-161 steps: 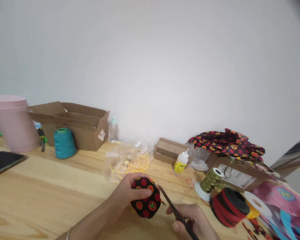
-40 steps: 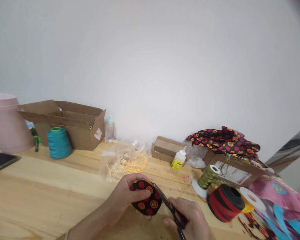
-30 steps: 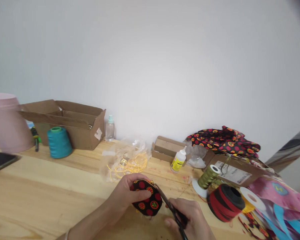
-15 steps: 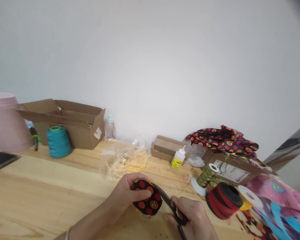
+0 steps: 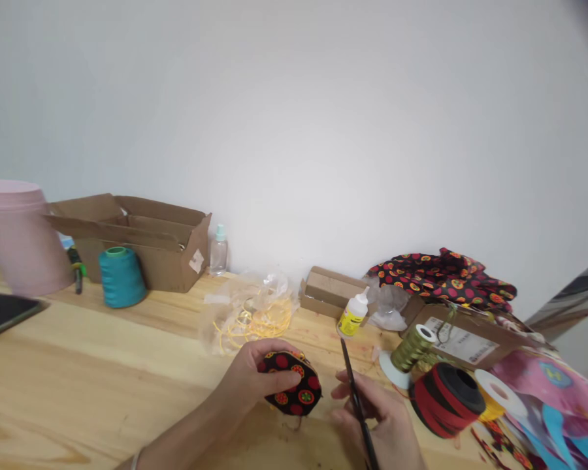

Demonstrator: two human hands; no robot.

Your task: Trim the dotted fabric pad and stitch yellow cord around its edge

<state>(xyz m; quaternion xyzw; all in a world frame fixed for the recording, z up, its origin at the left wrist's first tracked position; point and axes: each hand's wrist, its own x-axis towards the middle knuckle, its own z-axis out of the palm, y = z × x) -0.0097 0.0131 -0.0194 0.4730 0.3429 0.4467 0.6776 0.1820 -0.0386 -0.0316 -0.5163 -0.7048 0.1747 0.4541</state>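
Note:
My left hand (image 5: 259,375) grips a rounded piece of black patterned fabric (image 5: 294,385), thumb on top and fingers behind it. Red dots and orange-green motifs cover the cloth. To its right, my right hand (image 5: 379,418) holds black scissors (image 5: 357,401), turned edge-on with the tip pointing up and away. A gap separates the blades from the fabric. Whether the blades are apart cannot be made out from this angle. Small thread ends hang at the fabric's lower edge.
Beyond my hands lie a clear plastic bag with yellow cord (image 5: 262,320) and a glue bottle (image 5: 353,314). Thread spools (image 5: 445,398) and a fabric-topped box (image 5: 460,336) stand right. A teal thread cone (image 5: 122,277), an open carton (image 5: 191,261) and a phone (image 5: 7,313) are left.
The scissors have come away from the fabric's edge and turned edge-on, tip upward. My left hand still holds the fabric in nearly the same pose. The view has shifted slightly left.

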